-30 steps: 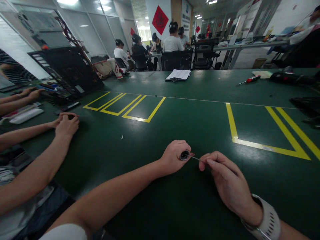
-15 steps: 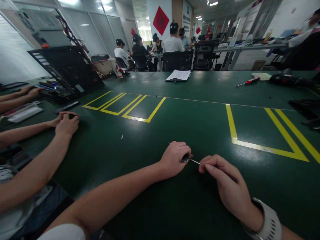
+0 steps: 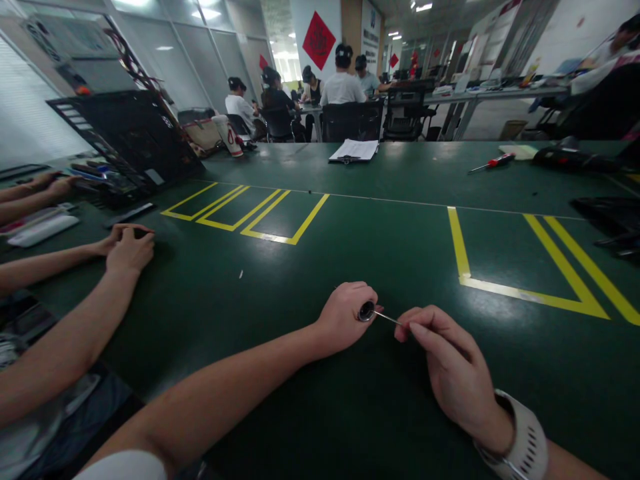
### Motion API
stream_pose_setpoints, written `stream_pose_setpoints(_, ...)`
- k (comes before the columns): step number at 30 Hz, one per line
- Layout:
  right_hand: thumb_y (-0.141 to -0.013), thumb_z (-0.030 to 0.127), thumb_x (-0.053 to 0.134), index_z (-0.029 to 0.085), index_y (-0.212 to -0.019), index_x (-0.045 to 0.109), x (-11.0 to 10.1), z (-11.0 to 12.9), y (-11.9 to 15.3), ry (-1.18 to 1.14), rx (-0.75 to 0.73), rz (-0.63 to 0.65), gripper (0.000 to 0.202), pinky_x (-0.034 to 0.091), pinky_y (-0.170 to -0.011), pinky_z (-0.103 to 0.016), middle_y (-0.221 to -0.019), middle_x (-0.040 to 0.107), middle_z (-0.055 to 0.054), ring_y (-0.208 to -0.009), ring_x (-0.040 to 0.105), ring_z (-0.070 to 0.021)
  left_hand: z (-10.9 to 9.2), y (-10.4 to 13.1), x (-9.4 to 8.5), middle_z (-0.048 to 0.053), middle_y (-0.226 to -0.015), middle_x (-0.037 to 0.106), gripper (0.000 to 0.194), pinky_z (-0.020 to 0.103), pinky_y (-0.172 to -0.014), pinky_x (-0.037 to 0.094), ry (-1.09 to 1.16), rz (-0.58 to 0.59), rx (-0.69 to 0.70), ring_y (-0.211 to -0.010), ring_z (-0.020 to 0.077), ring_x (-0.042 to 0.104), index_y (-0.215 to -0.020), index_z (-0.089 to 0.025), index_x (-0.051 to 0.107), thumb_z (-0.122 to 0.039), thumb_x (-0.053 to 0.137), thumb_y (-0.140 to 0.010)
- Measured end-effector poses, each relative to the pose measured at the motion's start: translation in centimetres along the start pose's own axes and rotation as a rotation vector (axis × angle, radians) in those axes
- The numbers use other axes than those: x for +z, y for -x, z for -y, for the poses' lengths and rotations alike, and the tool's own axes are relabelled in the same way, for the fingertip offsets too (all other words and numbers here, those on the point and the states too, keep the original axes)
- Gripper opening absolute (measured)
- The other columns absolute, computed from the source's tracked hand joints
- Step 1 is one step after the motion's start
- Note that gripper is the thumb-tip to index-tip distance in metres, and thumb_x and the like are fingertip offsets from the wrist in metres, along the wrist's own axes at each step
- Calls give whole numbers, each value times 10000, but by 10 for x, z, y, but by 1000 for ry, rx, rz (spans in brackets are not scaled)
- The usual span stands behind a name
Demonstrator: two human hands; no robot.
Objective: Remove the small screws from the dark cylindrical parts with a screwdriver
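While the left hand (image 3: 347, 319) wraps its fingers around a small dark cylinder (image 3: 367, 311), the cylinder's round, shiny-rimmed end faces out from the grip, toward the right hand (image 3: 453, 363). A thin metal rod (image 3: 389, 318) runs from this end to the right hand, whose thumb and fingertips pinch it; whether its far end sits inside the cylinder or passes just beside it, I cannot tell. The two hands stand near each other but apart, with the bare stretch of rod bridging them. A pale wristwatch (image 3: 523, 433) circles the right wrist.

Both hands are over the near part of a dark green counter (image 3: 280, 287). Beyond them, yellow tape (image 3: 510, 292) marks open-ended outlines on its surface, to the left and to the right. A tiny white scrap (image 3: 241, 274) lies to the left of the hands.

Farther left, a co-worker's hands (image 3: 131, 250) are close together around something mostly hidden. Toward the far edge lie a clipboard (image 3: 354, 151) with white paper and, to its right, a red-handled screwdriver (image 3: 493, 163). Past the counter, several people sit around another table.
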State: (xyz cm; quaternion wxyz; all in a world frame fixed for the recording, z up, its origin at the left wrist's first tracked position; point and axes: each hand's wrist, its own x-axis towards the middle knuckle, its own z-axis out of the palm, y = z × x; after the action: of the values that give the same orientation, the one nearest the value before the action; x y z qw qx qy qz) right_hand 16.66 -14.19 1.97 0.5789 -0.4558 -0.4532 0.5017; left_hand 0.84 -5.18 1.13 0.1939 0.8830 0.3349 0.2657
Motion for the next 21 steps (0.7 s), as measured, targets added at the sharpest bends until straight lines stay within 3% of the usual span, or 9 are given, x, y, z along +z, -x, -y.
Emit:
stream_pose_setpoints(5,-855,296,529,215,-749,623,2,6,7,284,-71,50,164,387,-662,-307,-749,599,-18,-730,534,-177,-2,1,-1,-14,-675,526,134,257,-620,354,-103,36,-4,-649,126,497,-695,-165,517,-186,546,-824)
stream_pose_setpoints(8,-844,287,533,215,-729,630,1,6,4,165,0,58,166,389,-679,-316,-743,604,-19,-739,538,-183,-3,2,-2,-14,-673,521,135,258,-617,352,-108,53,11,-646,126,496,-698,-164,519,-192,542,-829)
stream_pose_setpoints(13,-759,250,590,204,-656,639,0,5,-5,-145,151,-54,123,397,-667,-318,-673,607,-15,-679,531,-175,-2,1,-3,-19,-670,519,151,250,-621,361,-47,50,12,-637,117,497,-700,-164,517,-228,556,-831)
stream_pose_setpoints(21,-772,262,596,193,-684,652,1,3,-7,-259,203,-61,124,418,-670,-311,-681,610,-23,-686,540,-172,1,0,0,-15,-660,517,187,242,-603,363,-6,29,26,-627,115,491,-684,-161,508,-263,554,-833)
